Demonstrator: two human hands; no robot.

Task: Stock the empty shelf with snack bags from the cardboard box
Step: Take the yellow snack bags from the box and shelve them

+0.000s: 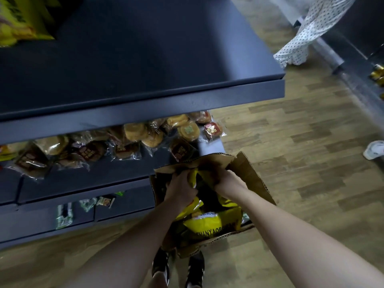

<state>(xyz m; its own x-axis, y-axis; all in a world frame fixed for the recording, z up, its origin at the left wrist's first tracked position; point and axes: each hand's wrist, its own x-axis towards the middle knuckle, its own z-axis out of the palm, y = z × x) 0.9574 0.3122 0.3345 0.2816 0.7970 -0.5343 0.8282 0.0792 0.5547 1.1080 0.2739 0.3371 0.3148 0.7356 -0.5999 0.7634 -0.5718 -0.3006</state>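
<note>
Head view: both hands, left hand (180,189) and right hand (227,179), clutch a yellow snack bag (195,176) in the cardboard box (251,173); squeezing could crush it.

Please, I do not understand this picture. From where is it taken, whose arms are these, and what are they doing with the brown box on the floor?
The picture comes from a camera worn on a person's head, looking forward and down, so the two bare arms are that person's own. There is no machine here.

The left hand and the right hand both reach into an open cardboard box on the wooden floor, and both grip a yellow snack bag. More yellow bags lie in the box.

Above is a dark shelf, mostly bare, with a few yellow bags at its far left corner. The shelf below holds wrapped round pastries. At the right edge, another person's dotted clothing shows.
</note>
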